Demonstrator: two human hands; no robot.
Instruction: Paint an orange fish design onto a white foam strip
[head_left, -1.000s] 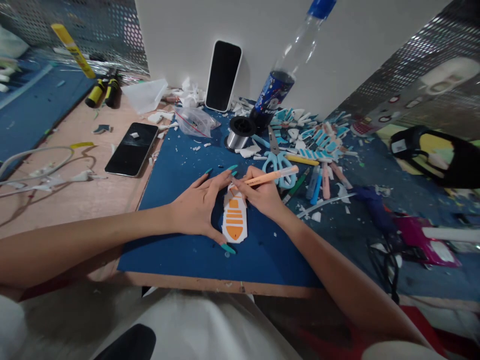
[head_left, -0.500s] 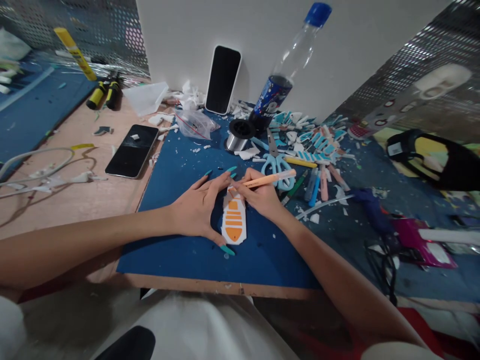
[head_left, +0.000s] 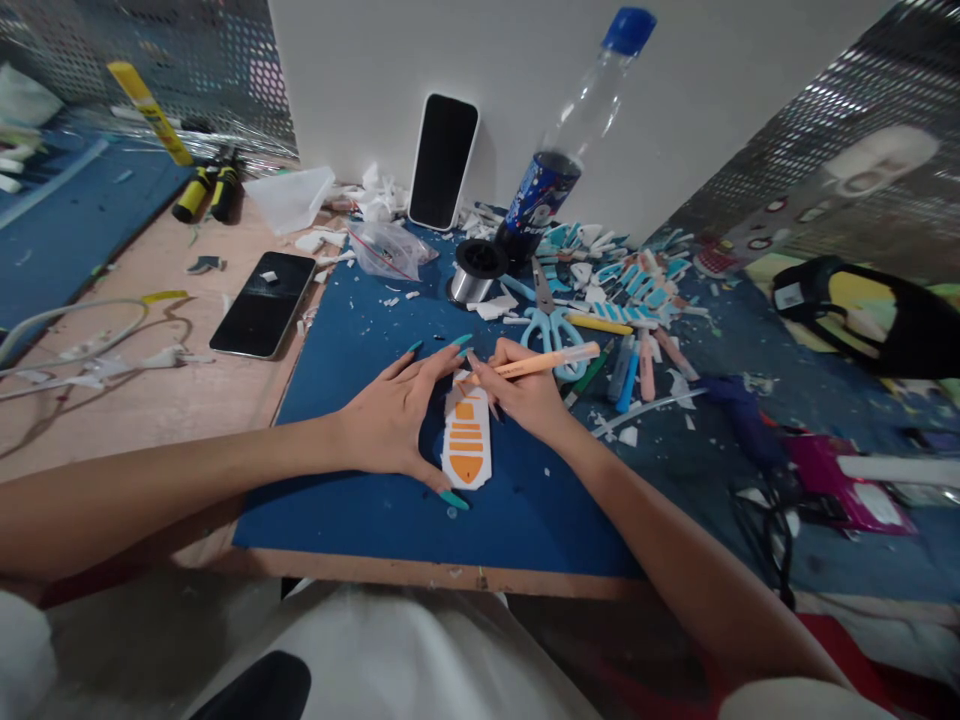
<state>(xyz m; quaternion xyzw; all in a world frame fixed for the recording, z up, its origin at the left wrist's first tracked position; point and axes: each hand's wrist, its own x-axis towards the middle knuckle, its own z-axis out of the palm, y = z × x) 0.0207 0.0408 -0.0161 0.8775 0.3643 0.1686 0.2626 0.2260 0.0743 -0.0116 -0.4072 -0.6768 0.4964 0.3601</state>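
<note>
A white cutout piece (head_left: 481, 455) lies on the blue mat (head_left: 360, 520), marked with orange bands and a rounded orange end that look like a fish skeleton. Spread around its left side is my left hand (head_left: 397, 412), its fingertips at the piece's upper end and its thumb near the lower end. My right hand (head_left: 529, 400) is closed round an orange marker (head_left: 536, 362), whose tip is at the upper part of the piece. Just beyond the right hand lie light-blue scissors (head_left: 551, 335).
A wire spool (head_left: 478, 272), a cola bottle (head_left: 541, 190) and an upright phone (head_left: 444, 160) stand at the back. Another phone (head_left: 264, 305) lies left. Markers (head_left: 626, 375) and foam scraps (head_left: 637, 285) spread to the right. Pliers (head_left: 210, 190) lie at the far left.
The right hand and marker have shifted slightly, and the marker's back end points a little further right. The left hand holds nearly the same place.
</note>
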